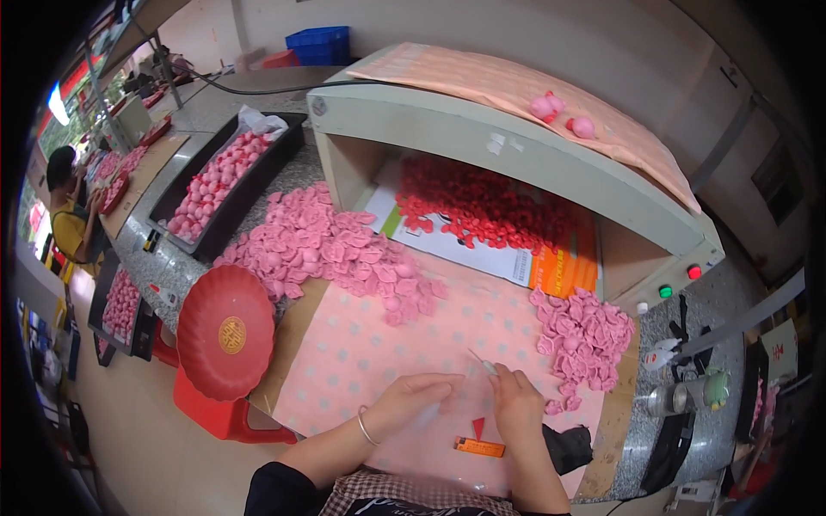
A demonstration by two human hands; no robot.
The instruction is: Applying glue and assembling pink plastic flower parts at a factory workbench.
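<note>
A: Quick pass. What did your right hand (pixel 517 402) have?

B: You pinched a thin pale stick-like tool (pixel 482 361) in it, fingers closed on the shaft, the tip poking up and to the left of your knuckles. Can't tell what kind of tool.

A: Left hand (pixel 411 401)?

B: You laid it palm down, fingers loosely together and stretched toward the right hand, nearly touching it. Whether it pressed anything underneath, I couldn't tell. A bangle (pixel 365 427) sat on that wrist.

A: What was under both hands?

B: The pink dotted sheet (pixel 379 344) covering the table. Just below and between your hands you had a small red triangular piece (pixel 477 426) and, below that, an orange strip (pixel 479 447). A black cloth-like lump (pixel 568 447) lay just right of your right wrist.

A: Piles?

B: A small heap of pink moulded pieces (pixel 582 335) sat up and to the right of your right hand, near. A bigger pink heap (pixel 327 249) lay well above your left hand. Red pieces (pixel 482 206) filled the open box unit further up.

A: Left side?

B: A round red tray (pixel 225 332) rested on a red stool (pixel 215 413), left of your left hand, off the table edge.
</note>
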